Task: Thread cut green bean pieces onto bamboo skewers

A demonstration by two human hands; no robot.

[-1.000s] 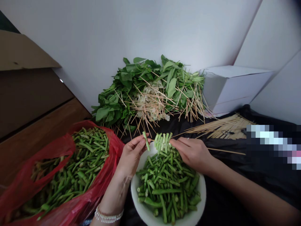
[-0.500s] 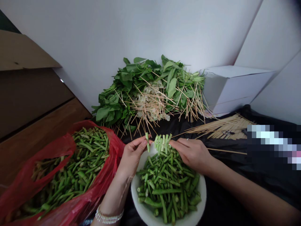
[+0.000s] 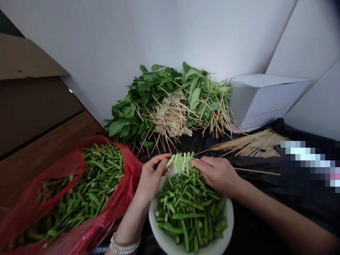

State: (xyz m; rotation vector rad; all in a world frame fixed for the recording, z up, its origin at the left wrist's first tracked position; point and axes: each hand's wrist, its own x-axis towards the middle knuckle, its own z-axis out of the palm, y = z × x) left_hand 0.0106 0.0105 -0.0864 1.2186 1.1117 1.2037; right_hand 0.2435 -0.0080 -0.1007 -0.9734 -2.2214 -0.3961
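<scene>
My right hand [image 3: 216,173] grips a thin wooden skewer [image 3: 257,171] whose long end sticks out to the right past the wrist. Several cut green bean pieces [image 3: 183,161] sit side by side on its left end, close to my fingers. Between thumb and fingers, my left hand [image 3: 154,173] pinches one more bean piece [image 3: 170,162], tilted, at the left of the row. Whether the skewer's tip is inside that piece, I cannot tell. Below both hands is a white bowl [image 3: 156,233] full of cut green beans [image 3: 193,212].
At left a red plastic bag [image 3: 130,163] holds more cut beans. Skewered leafy greens [image 3: 143,88] and pale shredded vegetables [image 3: 170,109] lie piled by the wall. Loose skewers [image 3: 255,143] rest on black sheeting at right, near a white box [image 3: 273,99]. A cardboard box [image 3: 29,60] stands far left.
The bean piece in my left hand has turned from nearly upright to slanted and shifted right, close to the row. My right hand has barely moved.
</scene>
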